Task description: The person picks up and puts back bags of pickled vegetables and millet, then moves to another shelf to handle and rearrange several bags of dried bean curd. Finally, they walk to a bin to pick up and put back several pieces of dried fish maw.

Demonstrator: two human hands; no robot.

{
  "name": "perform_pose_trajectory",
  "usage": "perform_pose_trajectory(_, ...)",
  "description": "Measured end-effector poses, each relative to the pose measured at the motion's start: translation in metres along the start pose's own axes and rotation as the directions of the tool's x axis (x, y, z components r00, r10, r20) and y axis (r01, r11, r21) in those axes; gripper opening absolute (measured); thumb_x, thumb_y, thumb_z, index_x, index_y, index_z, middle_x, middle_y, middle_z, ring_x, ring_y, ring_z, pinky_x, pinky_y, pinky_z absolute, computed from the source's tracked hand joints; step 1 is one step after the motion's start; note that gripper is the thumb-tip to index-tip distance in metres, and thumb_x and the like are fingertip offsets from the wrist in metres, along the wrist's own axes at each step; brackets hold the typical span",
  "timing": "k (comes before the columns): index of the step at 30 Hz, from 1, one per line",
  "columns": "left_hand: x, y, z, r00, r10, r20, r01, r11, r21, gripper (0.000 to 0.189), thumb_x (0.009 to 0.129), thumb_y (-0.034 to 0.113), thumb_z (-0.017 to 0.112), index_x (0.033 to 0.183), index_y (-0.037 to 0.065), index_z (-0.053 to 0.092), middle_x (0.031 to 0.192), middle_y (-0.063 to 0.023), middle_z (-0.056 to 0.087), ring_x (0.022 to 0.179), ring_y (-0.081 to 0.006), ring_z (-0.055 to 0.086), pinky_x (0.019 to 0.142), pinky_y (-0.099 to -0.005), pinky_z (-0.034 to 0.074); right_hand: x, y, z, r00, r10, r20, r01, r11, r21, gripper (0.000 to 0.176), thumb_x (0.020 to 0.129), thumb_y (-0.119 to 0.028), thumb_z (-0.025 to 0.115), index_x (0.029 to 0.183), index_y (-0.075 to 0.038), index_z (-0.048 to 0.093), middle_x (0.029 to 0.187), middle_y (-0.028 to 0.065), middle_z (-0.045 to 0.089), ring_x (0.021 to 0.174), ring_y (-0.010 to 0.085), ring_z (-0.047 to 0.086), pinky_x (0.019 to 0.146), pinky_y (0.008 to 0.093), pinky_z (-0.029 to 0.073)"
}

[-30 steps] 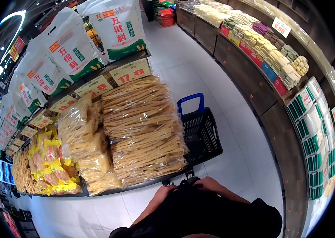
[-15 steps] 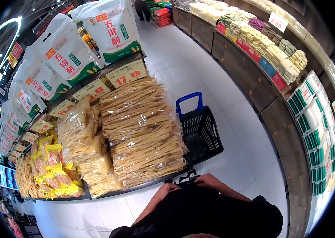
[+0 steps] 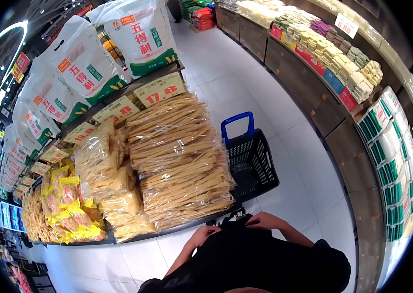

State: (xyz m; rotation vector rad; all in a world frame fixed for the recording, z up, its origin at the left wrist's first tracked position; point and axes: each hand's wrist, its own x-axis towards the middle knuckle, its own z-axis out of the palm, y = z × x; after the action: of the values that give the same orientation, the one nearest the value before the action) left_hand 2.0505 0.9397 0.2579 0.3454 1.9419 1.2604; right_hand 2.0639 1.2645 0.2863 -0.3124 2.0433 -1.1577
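Low in the view, my left hand [image 3: 203, 235] is at the waist, its fingers curled in against black cloth or a dark item. My right hand [image 3: 265, 221] mirrors it on the other side, fingers bent and pressed together at the black clothing [image 3: 260, 261]. What either hand holds is hidden. Between and just beyond them are black straps or clips [image 3: 233, 215]. Past the hands are clear packs of long dried yellow sticks [image 3: 182, 161] on a display and a black shopping basket [image 3: 250, 163] with a raised blue handle [image 3: 238, 117].
White and green flour sacks [image 3: 143, 39] stand behind price cards [image 3: 157, 90]. Yellow-wrapped packs [image 3: 72, 212] lie at the left. Along the right curves a dark wooden counter [image 3: 299, 73] with packaged food. A person's dark legs [image 3: 174, 10] show at the far aisle end.
The surroundings have shifted slightly right in the view. My hands stay at the waist; the right has moved a little right and up. Less of the distant person shows.
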Motion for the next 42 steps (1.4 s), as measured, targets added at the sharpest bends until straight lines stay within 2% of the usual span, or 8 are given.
perform_pose_trajectory(16,-0.035,-0.024,-0.002,0.988,0.078,-0.130,-0.080,0.997,-0.008,0.019,0.087,0.015,0.067,0.103,0.008,0.072,0.096,-0.0083,0.068,0.084,-0.0198,0.065,0.073,-0.0302,0.052,-0.019,0.011,-0.002,0.993,0.114,0.007,-0.114,0.993,-0.038,0.027,0.088,-0.035,0.068,0.094,-0.009,0.073,0.082,0.0067,0.071,0.075,0.0174,0.065,0.072,0.0289,0.050)
perform_pose_trajectory(26,-0.026,-0.010,0.007,0.988,0.069,-0.136,-0.077,0.996,-0.053,0.018,0.087,0.015,0.068,0.101,0.005,0.072,0.095,-0.0098,0.067,0.083,-0.0204,0.065,0.073,-0.0302,0.051,-0.037,-0.105,-0.069,0.949,-0.244,-0.202,0.263,0.962,0.070,0.024,0.086,-0.024,0.072,0.102,-0.007,0.071,0.093,0.0069,0.070,0.083,0.0167,0.066,0.076,0.0287,0.051)
perform_pose_trajectory(31,-0.018,-0.011,0.011,0.992,0.054,-0.114,-0.061,0.996,-0.060,0.018,0.088,0.016,0.067,0.100,0.004,0.072,0.094,-0.0108,0.066,0.085,-0.0222,0.066,0.075,-0.0314,0.052,-0.110,-0.226,-0.138,0.439,-0.866,-0.240,0.872,0.475,-0.121,0.024,0.081,-0.010,0.075,0.105,-0.008,0.071,0.093,0.0092,0.069,0.084,0.0146,0.066,0.072,0.0297,0.052)
perform_pose_trajectory(32,-0.017,-0.010,0.011,0.992,0.066,-0.107,-0.069,0.997,-0.024,0.018,0.088,0.016,0.067,0.099,0.004,0.072,0.094,-0.0110,0.066,0.085,-0.0228,0.066,0.075,-0.0318,0.052,-0.106,-0.250,-0.133,-0.181,-0.958,-0.224,0.974,-0.207,0.096,0.013,0.088,-0.013,0.064,0.097,-0.006,0.068,0.079,0.0104,0.066,0.072,0.0167,0.066,0.063,0.0325,0.055)
perform_pose_trajectory(33,-0.017,-0.008,0.010,0.992,0.073,-0.101,-0.074,0.997,-0.003,0.017,0.089,0.016,0.066,0.099,0.003,0.072,0.094,-0.0116,0.066,0.085,-0.0235,0.066,0.075,-0.0324,0.052,-0.112,-0.272,-0.132,-0.698,-0.623,-0.353,0.564,-0.782,0.267,0.017,0.094,-0.015,0.054,0.090,-0.004,0.066,0.065,0.0115,0.063,0.060,0.0187,0.066,0.055,0.0353,0.058)
perform_pose_trajectory(34,-0.017,-0.009,0.012,0.991,0.064,-0.116,-0.066,0.998,-0.013,0.017,0.089,0.016,0.066,0.099,0.003,0.072,0.094,-0.0116,0.066,0.085,-0.0235,0.066,0.075,-0.0324,0.052,-0.162,-0.277,-0.156,-0.569,-0.822,-0.015,0.822,-0.569,0.025,0.017,0.088,-0.014,0.059,0.099,-0.004,0.067,0.078,0.0115,0.067,0.055,0.0182,0.060,0.051,0.0273,0.053)
perform_pose_trajectory(36,-0.018,-0.010,0.010,0.990,0.085,-0.109,-0.088,0.996,-0.024,0.017,0.089,0.015,0.065,0.100,0.003,0.071,0.094,-0.0116,0.066,0.085,-0.0233,0.066,0.076,-0.0325,0.052,-0.178,-0.330,-0.142,-0.622,-0.782,0.043,0.605,-0.515,-0.607,0.045,0.091,-0.027,0.062,0.134,-0.018,0.052,0.095,0.0024,0.058,0.084,0.0080,0.057,0.066,0.0231,0.052)
perform_pose_trajectory(42,-0.023,-0.005,0.014,0.987,0.059,-0.147,-0.066,0.997,-0.043,0.017,0.092,0.015,0.063,0.100,0.001,0.070,0.097,-0.0112,0.066,0.088,-0.0219,0.065,0.080,-0.0330,0.053,-0.225,-0.328,-0.128,-0.642,-0.762,0.088,0.376,-0.412,-0.830,0.031,0.094,-0.028,0.055,0.116,-0.007,0.057,0.102,0.0021,0.060,0.082,0.0094,0.057,0.068,0.0242,0.051)
